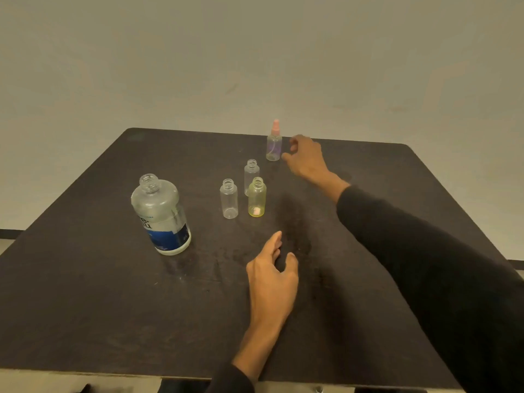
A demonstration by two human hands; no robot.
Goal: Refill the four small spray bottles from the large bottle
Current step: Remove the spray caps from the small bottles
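Both hands empty, fingers apart, the right hand (307,160) nears the capped pink-topped bottle (274,144), which probably needs unscrewing next; left hand (272,275) idles.

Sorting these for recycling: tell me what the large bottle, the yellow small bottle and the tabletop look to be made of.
Large bottle: probably clear plastic, glossy; threaded neck, see-through wall, blue and white label.
Yellow small bottle: likely yellow-tinted translucent plastic; its threaded neck shows.
Tabletop: dark, matte, scuffed; maybe laminate or painted board, cannot tell which.

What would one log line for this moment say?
right hand: open beside capped pink-top bottle | left hand: open, idle | large bottle: uncapped
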